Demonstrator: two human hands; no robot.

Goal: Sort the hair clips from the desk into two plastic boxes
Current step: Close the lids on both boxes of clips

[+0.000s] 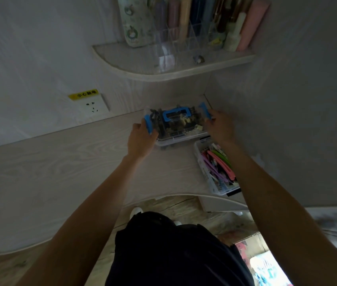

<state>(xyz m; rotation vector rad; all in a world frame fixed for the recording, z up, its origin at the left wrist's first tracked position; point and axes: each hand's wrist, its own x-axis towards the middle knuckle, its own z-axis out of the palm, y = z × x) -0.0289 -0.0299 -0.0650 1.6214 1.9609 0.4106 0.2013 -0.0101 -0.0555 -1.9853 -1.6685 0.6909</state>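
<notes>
A clear plastic box [179, 141] with a lid, a blue handle and blue side latches sits at the back of the pale wooden desk [60, 162]; dark and beige hair clips show through the lid. My left hand [141, 137] grips its left end at the blue latch. My right hand [220, 124] holds its right end by the other latch. A second clear box [203, 168], without a lid, stands to the right near the desk's front edge, filled with pink, green and purple hair clips [220, 164].
A wall socket [93, 107] with a yellow label sits on the back wall at left. A curved shelf [163, 65] above the desk carries a clear organiser with tubes and bottles. The right wall stands close beside both boxes. Floor shows below the desk's front edge.
</notes>
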